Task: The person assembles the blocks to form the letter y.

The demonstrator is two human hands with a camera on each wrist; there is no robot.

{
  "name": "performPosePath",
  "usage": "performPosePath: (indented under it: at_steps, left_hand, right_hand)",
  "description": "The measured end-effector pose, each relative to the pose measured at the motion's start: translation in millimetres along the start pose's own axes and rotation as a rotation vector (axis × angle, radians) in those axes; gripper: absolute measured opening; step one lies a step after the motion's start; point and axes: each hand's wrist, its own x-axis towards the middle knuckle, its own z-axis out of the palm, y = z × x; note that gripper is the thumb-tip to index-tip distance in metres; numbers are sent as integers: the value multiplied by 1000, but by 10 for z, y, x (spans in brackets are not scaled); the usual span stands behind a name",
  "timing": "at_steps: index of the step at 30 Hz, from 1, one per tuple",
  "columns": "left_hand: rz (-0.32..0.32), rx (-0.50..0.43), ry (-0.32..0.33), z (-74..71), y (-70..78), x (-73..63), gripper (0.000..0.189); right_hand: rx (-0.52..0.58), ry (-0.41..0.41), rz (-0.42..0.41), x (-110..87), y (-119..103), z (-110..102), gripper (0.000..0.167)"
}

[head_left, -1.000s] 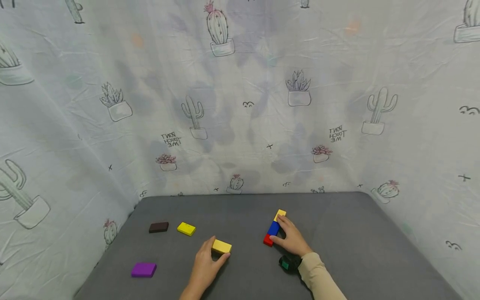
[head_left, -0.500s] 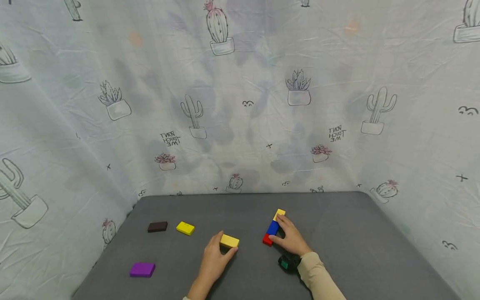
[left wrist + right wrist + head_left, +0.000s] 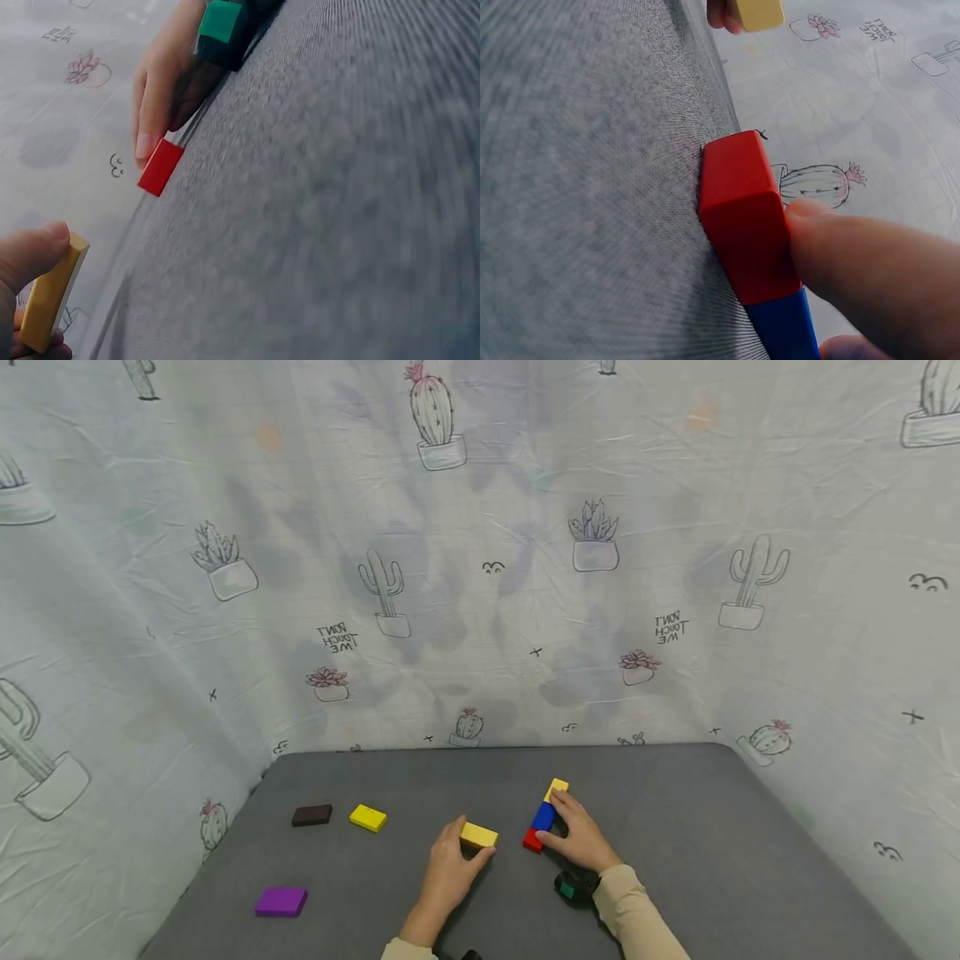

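Observation:
In the head view my left hand [image 3: 448,875] pinches a yellow block [image 3: 479,836] between thumb and fingers. The left wrist view shows the same yellow block [image 3: 54,296] raised above the table. To its right lies a slanting row on the grey table: a red block [image 3: 532,841] nearest me, a blue block [image 3: 543,816], then another yellow block [image 3: 558,784]. My right hand [image 3: 582,839] rests on this row, thumb at the red block, fingers reaching the yellow one. The right wrist view has the thumb [image 3: 855,262] touching the side of the red block [image 3: 746,225].
Left on the grey tabletop [image 3: 675,827] lie a dark brown block [image 3: 312,815], a bright yellow block [image 3: 368,817] and a purple block [image 3: 281,902]. A black device with a green patch [image 3: 568,891] sits at my right wrist. A cactus-print curtain [image 3: 480,610] rises behind the table.
My left hand has carried its yellow block to the right and slightly away from me, closer to the row. My right hand stays in place on the row.

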Motion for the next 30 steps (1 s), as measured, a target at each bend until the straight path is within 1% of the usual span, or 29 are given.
performPosePath:
  at_steps: [6, 15, 18, 20, 23, 30]
  left_hand:
    - [-3, -2, -15, 68, 27, 31, 70]
    - [-10, -30, -45, 171, 42, 79, 70]
    - [-15, -35, -53, 199, 44, 95, 71]
    - [-14, -26, -60, 216, 50, 111, 71]
    - [-19, -18, -63, 248, 61, 125, 71]
    - [2, 20, -35, 330, 101, 128, 70]
  right_hand:
    - [12, -10, 7, 18, -2, -15, 80]
    - [3, -7, 8, 0, 1, 0, 81]
    - [16, 1, 7, -8, -10, 5, 81]
    - [17, 3, 8, -6, -16, 4, 81]
    - [7, -3, 18, -11, -20, 4, 82]
    - [30, -13, 26, 5, -25, -8, 81]
